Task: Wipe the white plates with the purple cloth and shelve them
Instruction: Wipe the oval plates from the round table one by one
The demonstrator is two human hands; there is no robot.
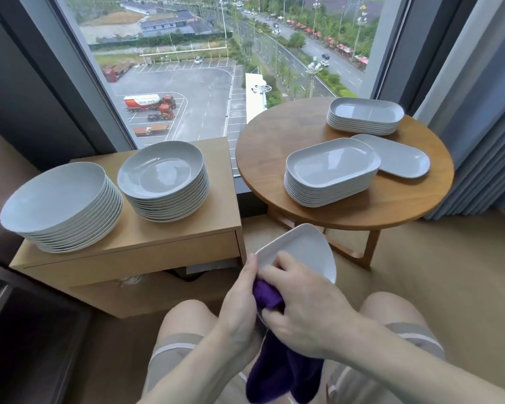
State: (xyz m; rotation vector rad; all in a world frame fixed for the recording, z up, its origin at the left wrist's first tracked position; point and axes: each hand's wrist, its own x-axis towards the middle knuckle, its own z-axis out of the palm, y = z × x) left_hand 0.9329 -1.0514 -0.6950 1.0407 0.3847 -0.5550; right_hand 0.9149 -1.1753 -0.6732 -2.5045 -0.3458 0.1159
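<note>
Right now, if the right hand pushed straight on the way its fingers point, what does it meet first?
The right hand points left, toward the left hand. It would likely press the purple cloth against the left hand's thumb first; depth is hard to judge.

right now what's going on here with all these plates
A seated person is wiping a white oblong plate over their lap. The left hand grips its near edge while the right hand presses a purple cloth against it. Two stacks of round white plates sit on the light wooden cabinet. Two stacks of oblong white plates and a single plate sit on the round wooden table.
</note>
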